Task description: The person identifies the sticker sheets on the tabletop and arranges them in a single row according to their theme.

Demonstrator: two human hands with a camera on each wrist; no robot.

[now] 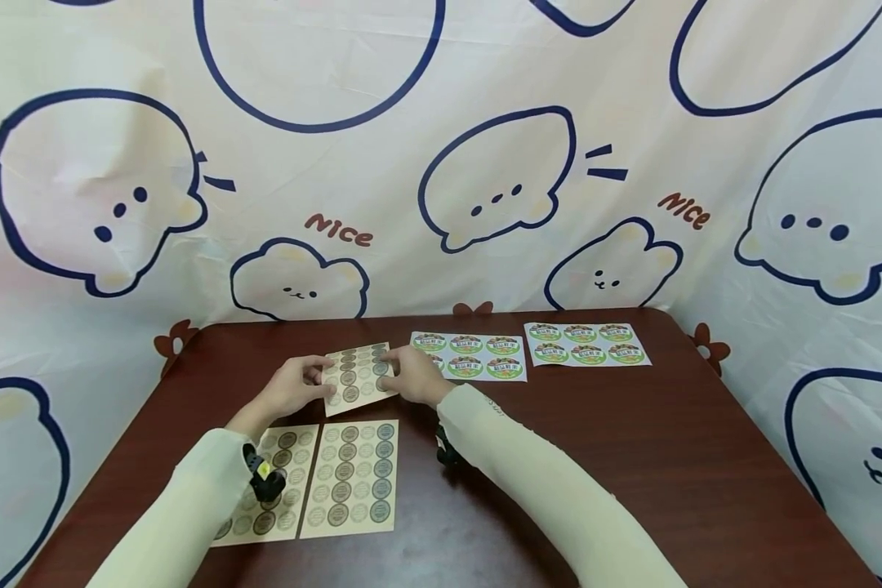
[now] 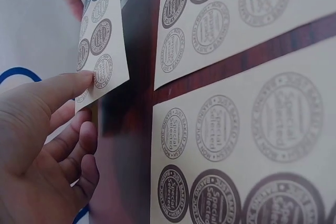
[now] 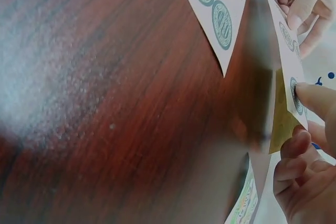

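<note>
Both hands hold up one cream sticker sheet (image 1: 358,377) printed with rows of round grey and pale labels. My left hand (image 1: 294,387) pinches its left edge between thumb and fingers. At the opposite edge my right hand (image 1: 415,376) pinches it the same way. In the left wrist view the sheet (image 2: 102,45) is tilted up above the table, the left thumb over its lower corner. The right wrist view shows the sheet (image 3: 286,51) nearly edge-on, with a yellowish back. Nearer me lie two similar sheets, a right one (image 1: 351,478) and a left one (image 1: 307,474), partly behind my left wrist.
Two white sheets of green and orange oval stickers lie at the back of the brown table (image 1: 559,490): one (image 1: 514,347) just beyond my right hand, the other (image 1: 586,343) further right. A cartoon-printed cloth (image 1: 389,204) hangs behind and along both sides.
</note>
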